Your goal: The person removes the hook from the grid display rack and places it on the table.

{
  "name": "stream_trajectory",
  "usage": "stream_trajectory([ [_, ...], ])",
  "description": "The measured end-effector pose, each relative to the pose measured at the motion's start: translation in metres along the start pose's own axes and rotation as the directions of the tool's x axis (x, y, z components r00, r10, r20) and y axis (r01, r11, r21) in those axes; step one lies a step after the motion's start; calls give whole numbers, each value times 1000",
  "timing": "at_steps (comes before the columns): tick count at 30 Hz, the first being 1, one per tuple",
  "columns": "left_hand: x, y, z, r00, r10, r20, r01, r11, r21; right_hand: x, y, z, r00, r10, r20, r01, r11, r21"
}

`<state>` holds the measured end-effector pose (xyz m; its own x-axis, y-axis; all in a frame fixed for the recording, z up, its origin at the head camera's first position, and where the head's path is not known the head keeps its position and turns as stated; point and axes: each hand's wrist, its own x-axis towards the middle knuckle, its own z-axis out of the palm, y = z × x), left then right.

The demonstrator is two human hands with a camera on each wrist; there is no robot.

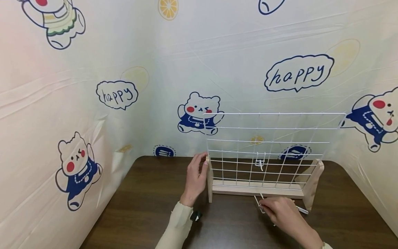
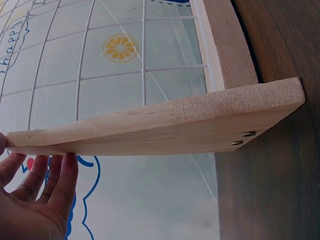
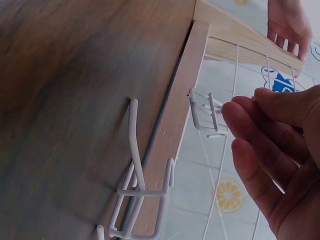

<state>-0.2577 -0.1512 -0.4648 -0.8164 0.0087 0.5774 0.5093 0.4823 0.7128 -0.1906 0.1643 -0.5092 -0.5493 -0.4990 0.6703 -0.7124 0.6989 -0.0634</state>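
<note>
A white wire grid rack (image 1: 280, 141) stands in a wooden base with two side panels. My left hand (image 1: 196, 178) grips the upper end of the left wooden panel (image 2: 125, 132), with the fingertips on its outer face in the left wrist view. Low in front of the rack, my right hand (image 1: 284, 212) pinches a small white wire hook (image 3: 202, 112) between thumb and fingertips. Another white hook (image 1: 259, 162) hangs on the grid near its middle. Beneath the right hand, a further white hook (image 3: 140, 197) lies on the table, partly hidden in the head view.
The brown wooden table (image 1: 149, 207) runs under the rack. Behind and at both sides hangs a pale printed curtain (image 1: 174, 52) with bears and lettering. Two screw heads (image 2: 242, 138) show on the left panel. A small black object (image 1: 196, 216) sits at the left wrist.
</note>
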Motion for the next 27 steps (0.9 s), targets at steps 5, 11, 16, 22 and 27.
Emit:
stream_trajectory([
  [5,0,-1,0,1000,-6,7,6,1000,-4,0,0,0,1000,8,17,-8,1000,-3],
  [11,0,-1,0,1000,15,-1,-15,1000,5,-2,0,1,1000,7,28,-7,1000,-7],
  [16,0,0,0,1000,-2,6,2,1000,3,-3,1,3,999,3,36,-3,1000,3],
  [22,1,-1,0,1000,-5,5,5,1000,3,-2,1,4,998,13,54,-13,1000,9],
  [27,1,-3,1,1000,-6,8,6,1000,-3,-2,1,4,999,0,53,-1,1000,13],
])
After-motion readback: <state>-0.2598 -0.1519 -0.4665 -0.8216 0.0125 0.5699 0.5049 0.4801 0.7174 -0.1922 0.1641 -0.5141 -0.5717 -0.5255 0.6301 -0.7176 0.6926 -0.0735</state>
